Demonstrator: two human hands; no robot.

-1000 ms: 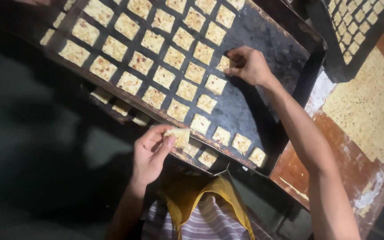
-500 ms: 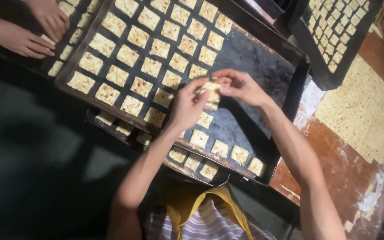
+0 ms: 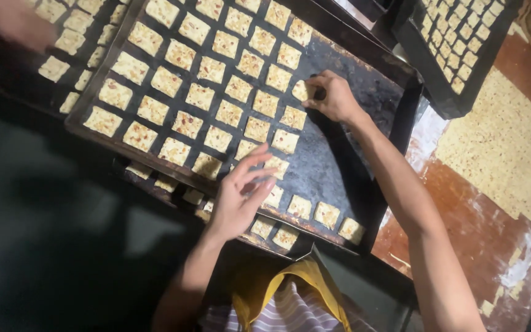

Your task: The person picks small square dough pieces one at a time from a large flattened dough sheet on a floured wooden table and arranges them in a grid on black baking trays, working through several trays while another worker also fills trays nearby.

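We see the dark baking tray roughly three-quarters filled with rows of square dough pieces; its right side and near strip remain bare. The cut dough sheet lies on the table at right. Our right hand pinches one square onto the tray. Our left hand hovers near, fingers spread, empty.

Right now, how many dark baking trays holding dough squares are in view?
3: the big tray under both hands, a second tray top right, a third top left, partly cropped. More may be hidden.
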